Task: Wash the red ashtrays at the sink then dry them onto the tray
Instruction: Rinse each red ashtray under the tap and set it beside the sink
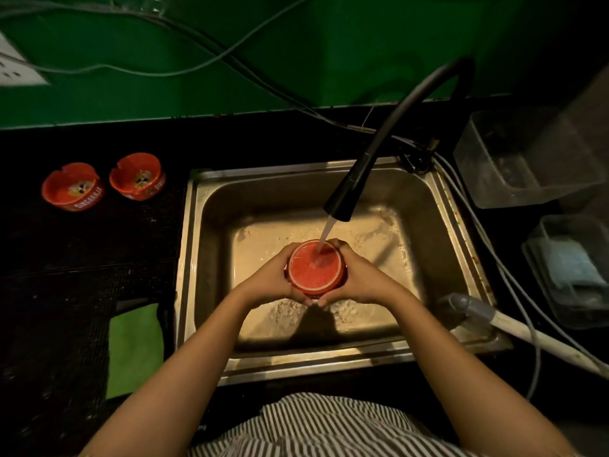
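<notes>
A red ashtray (314,268) is held upside down over the steel sink (211,206), its flat underside facing up. My left hand (273,280) grips its left side and my right hand (359,278) grips its right side, fingers curled round the rim. Water runs from the black faucet (349,189) onto the ashtray's underside. Two more red ashtrays stand upright on the dark counter at the left: one (73,187) further left, one (137,176) beside it, both with residue inside.
A green cloth (135,347) lies on the counter left of the sink's front. Clear plastic containers (524,159) (573,268) stand at the right. A grey-and-white hose (514,328) rests on the sink's right corner. Cables run along the green wall.
</notes>
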Action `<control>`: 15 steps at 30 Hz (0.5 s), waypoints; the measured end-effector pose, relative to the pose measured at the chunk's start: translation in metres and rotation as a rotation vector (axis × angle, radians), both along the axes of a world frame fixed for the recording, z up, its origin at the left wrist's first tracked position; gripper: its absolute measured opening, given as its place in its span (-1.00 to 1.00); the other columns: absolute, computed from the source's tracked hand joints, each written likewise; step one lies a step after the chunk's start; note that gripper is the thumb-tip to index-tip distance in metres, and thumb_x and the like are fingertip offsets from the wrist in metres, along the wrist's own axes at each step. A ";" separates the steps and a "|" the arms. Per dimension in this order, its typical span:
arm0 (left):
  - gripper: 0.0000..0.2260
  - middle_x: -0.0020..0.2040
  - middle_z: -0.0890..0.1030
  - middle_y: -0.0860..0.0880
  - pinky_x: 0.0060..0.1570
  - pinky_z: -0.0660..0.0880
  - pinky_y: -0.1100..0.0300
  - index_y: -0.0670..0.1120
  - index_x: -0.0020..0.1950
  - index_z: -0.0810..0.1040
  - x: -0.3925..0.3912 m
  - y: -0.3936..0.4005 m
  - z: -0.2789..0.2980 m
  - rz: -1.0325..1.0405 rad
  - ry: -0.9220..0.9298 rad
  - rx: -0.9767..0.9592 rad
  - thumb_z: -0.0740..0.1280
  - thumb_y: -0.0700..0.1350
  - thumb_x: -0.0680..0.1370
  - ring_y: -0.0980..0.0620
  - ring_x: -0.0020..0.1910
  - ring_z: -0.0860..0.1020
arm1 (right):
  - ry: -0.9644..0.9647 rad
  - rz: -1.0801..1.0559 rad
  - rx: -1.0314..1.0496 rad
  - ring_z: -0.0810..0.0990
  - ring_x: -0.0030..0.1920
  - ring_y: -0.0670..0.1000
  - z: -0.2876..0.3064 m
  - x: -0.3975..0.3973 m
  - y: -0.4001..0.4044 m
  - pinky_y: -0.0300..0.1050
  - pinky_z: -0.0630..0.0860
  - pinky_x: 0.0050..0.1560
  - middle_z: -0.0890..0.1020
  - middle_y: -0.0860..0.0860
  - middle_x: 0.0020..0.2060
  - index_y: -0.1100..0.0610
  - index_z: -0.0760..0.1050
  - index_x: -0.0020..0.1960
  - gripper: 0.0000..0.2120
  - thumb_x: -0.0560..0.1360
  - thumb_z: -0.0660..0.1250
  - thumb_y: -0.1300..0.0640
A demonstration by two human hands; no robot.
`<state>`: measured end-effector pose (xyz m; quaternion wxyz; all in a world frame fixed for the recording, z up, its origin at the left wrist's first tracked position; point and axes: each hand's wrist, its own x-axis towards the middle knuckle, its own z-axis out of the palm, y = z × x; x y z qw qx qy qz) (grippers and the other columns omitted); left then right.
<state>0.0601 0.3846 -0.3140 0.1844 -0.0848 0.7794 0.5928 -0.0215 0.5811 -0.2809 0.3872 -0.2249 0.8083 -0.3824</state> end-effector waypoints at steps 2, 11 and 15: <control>-0.06 0.32 0.43 0.13 0.13 0.47 0.35 0.09 0.44 0.28 0.002 0.006 -0.005 0.026 0.034 0.006 0.66 -0.27 0.19 0.29 0.22 0.47 | 0.127 -0.014 0.050 0.38 0.30 -0.03 -0.001 0.005 -0.001 -0.17 0.34 0.28 0.37 -0.02 0.33 -0.03 0.10 0.46 0.07 0.14 0.67 0.07; -0.04 0.36 0.35 0.19 0.13 0.44 0.42 0.03 0.50 0.20 -0.006 0.003 0.005 0.011 0.198 -0.142 0.65 -0.20 0.24 0.27 0.29 0.40 | 0.229 -0.307 -0.110 0.37 0.35 -0.02 -0.028 0.035 -0.009 0.01 0.48 0.27 0.34 -0.05 0.36 -0.13 0.05 0.50 0.05 0.23 0.64 0.04; -0.02 0.33 0.36 0.12 0.17 0.38 0.45 -0.05 0.51 0.22 -0.016 -0.010 0.017 -0.099 0.174 -0.240 0.67 -0.22 0.20 0.15 0.29 0.39 | 0.022 -0.326 -0.214 0.41 0.31 -0.09 -0.031 0.028 -0.009 0.03 0.48 0.28 0.40 -0.30 0.25 -0.16 0.20 0.41 0.03 0.10 0.69 0.09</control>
